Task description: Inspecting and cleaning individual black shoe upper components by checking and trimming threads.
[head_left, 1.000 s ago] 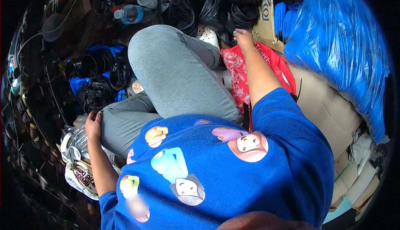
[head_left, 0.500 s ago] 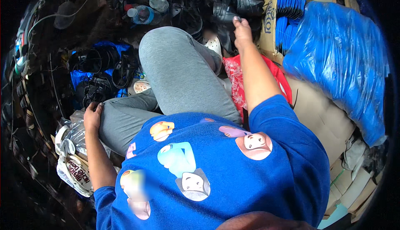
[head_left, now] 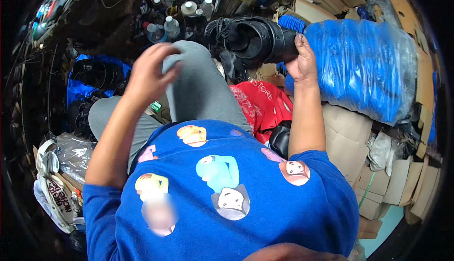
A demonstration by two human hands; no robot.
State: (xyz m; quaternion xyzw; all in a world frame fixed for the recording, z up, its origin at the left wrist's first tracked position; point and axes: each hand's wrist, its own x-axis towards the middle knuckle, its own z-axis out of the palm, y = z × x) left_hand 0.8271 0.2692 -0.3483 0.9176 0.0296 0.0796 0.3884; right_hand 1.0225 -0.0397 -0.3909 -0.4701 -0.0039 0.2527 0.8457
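Note:
My right hand [head_left: 302, 61] grips a black shoe [head_left: 279, 41] by one end, thumb on top, holding it up beyond my knees. The wide dark opening of the shoe faces up toward me. Against its left side is another dark piece with laces [head_left: 218, 30]; whether it is a second shoe I cannot tell. Raised above my bent grey-clad leg [head_left: 201, 86], my left hand [head_left: 153, 71] holds nothing. Its fingers are apart, loosely curved and slightly blurred, and they touch no shoe. A red printed cloth bag [head_left: 265, 107] lies beside my right thigh.
Several bottles [head_left: 171, 26] crowd the far side. A blue plastic-wrapped bundle [head_left: 359, 67] lies at the right, above cardboard [head_left: 343, 126]. On the left are a blue bag with black items [head_left: 97, 79], clear plastic [head_left: 73, 150] and a white printed bag [head_left: 56, 199].
My right hand has lifted the black shoe up from the dark pile and turned palm-up under it. My left hand has risen from beside my knee toward the middle. The view has shifted slightly.

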